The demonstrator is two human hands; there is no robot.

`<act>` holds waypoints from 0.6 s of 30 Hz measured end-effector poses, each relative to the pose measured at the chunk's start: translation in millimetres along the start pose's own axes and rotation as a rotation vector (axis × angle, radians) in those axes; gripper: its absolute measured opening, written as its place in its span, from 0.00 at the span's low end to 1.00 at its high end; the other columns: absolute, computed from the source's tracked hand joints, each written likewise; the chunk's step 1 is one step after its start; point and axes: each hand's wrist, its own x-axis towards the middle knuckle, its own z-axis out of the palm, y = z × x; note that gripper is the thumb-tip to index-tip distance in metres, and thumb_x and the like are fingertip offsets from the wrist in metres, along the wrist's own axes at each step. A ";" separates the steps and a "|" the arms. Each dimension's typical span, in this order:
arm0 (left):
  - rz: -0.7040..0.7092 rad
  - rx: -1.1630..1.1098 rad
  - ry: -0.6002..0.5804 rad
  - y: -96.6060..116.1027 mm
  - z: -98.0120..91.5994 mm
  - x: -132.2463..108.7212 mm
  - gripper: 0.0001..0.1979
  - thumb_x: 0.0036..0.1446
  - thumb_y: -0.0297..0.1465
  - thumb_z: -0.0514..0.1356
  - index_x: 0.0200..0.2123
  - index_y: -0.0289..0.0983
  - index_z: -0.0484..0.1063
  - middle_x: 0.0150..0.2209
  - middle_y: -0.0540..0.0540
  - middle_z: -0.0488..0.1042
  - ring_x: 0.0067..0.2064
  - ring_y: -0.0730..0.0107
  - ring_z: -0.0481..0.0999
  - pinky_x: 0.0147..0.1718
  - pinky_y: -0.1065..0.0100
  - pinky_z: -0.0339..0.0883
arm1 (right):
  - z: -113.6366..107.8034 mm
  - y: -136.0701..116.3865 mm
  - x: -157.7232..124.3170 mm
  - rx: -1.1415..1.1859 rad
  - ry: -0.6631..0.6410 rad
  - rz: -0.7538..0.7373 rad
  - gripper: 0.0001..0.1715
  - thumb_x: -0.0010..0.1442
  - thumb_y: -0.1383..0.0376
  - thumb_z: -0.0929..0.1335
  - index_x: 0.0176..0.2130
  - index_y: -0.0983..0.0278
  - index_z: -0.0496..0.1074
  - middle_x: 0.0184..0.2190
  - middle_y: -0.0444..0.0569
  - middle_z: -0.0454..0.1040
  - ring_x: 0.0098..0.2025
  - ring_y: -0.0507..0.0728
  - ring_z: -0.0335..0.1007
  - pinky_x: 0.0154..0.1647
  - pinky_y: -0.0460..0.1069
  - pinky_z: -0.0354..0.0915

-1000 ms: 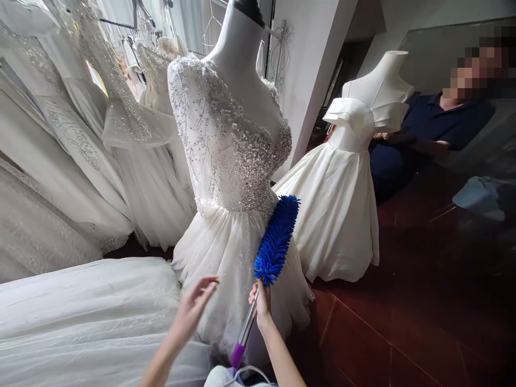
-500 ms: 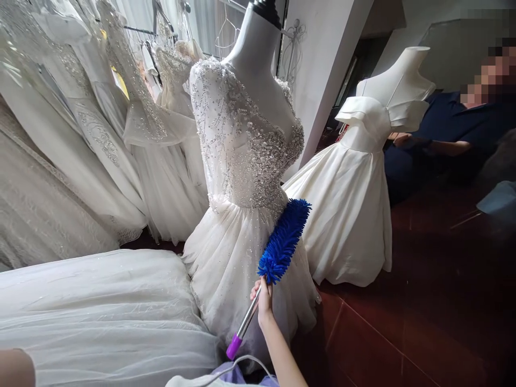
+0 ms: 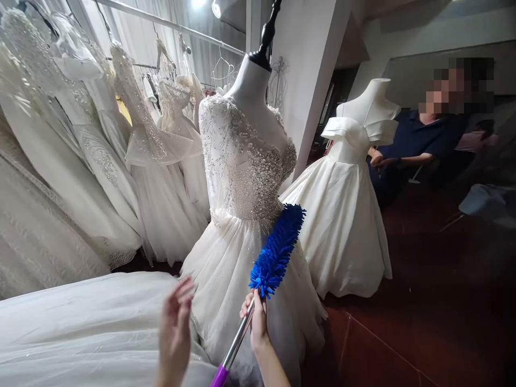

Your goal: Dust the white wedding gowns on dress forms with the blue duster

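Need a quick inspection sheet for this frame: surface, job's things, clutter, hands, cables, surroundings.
Surface: dark red tiled floor.
Job's things: blue duster on a metal shaft with purple end, head against the beaded gown on a mannequin.
Clutter: white tulle skirt spread at lower left.
Hands: right hand grips the duster shaft; left hand open, fingers spread, holding nothing, raised in front of the gown's skirt.
Cables: nothing seen.
Surroundings: plain satin gown on a second mannequin; rack of hanging gowns; a seated person in a dark shirt.

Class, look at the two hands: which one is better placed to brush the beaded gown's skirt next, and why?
Probably the right hand: it grips the duster, whose blue head lies against the beaded gown. The left hand is open, holding nothing.
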 end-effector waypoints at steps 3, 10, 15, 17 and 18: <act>-0.301 0.034 -0.389 -43.3 27.4 -38.2 0.34 0.45 0.58 0.54 0.45 0.39 0.71 0.47 0.41 0.76 0.48 0.57 0.74 0.48 0.60 0.68 | -9.4 6.0 9.7 -0.055 0.014 0.012 0.30 0.39 0.42 0.72 0.26 0.61 0.59 0.16 0.33 0.60 0.15 0.44 0.53 0.16 0.43 0.55; -0.472 0.204 -0.773 -138.7 84.9 -107.1 0.38 0.39 0.68 0.41 0.29 0.40 0.66 0.20 0.51 0.66 0.27 0.64 0.71 0.33 0.64 0.66 | -68.6 25.7 16.3 -0.142 0.127 0.162 0.30 0.41 0.39 0.68 0.20 0.60 0.56 0.12 0.36 0.57 0.14 0.46 0.52 0.17 0.44 0.52; -0.378 0.120 -0.704 -121.8 113.4 -114.4 0.31 0.49 0.61 0.42 0.28 0.40 0.64 0.16 0.56 0.60 0.20 0.71 0.65 0.27 0.68 0.61 | -54.0 -24.6 0.0 -0.175 -0.067 0.037 0.26 0.46 0.43 0.68 0.22 0.61 0.59 0.15 0.37 0.60 0.16 0.47 0.52 0.17 0.45 0.53; -0.377 0.099 -0.678 -114.4 122.9 -114.0 0.32 0.50 0.61 0.42 0.35 0.40 0.67 0.19 0.54 0.66 0.20 0.71 0.67 0.26 0.68 0.63 | -45.5 -39.4 -1.1 -0.213 -0.101 0.059 0.26 0.47 0.43 0.67 0.21 0.61 0.60 0.14 0.38 0.60 0.15 0.47 0.51 0.17 0.45 0.52; -0.388 0.093 -0.672 -113.6 126.7 -113.6 0.34 0.48 0.62 0.43 0.39 0.39 0.67 0.21 0.53 0.69 0.21 0.69 0.69 0.27 0.68 0.65 | -44.5 -41.8 0.3 -0.224 -0.092 0.084 0.27 0.47 0.42 0.67 0.20 0.62 0.60 0.14 0.38 0.60 0.15 0.46 0.51 0.16 0.45 0.51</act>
